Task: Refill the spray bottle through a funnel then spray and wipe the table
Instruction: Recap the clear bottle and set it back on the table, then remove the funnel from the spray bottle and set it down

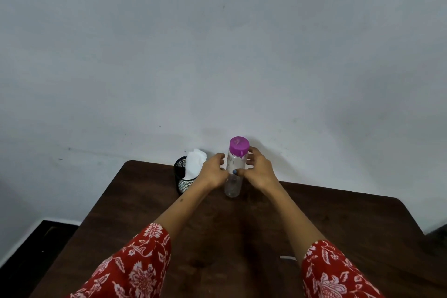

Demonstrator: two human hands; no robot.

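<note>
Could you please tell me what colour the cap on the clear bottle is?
The cap is bright purple-pink, seen clearly in the head view.

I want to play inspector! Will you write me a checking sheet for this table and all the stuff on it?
Surface: dark brown wooden table, pushed against the wall; no spills seen.
Job's things: clear bottle standing upright near the far edge, purple cap on. No funnel or spray head seen.
Clutter: black mesh cup left of the bottle, with white tissue sticking out; a small white thing near the right forearm, too small to tell.
Grips: left hand and right hand both wrapped around the bottle's sides.
Cables: nothing seen.
Surroundings: plain pale wall; dark floor at lower left.
</note>
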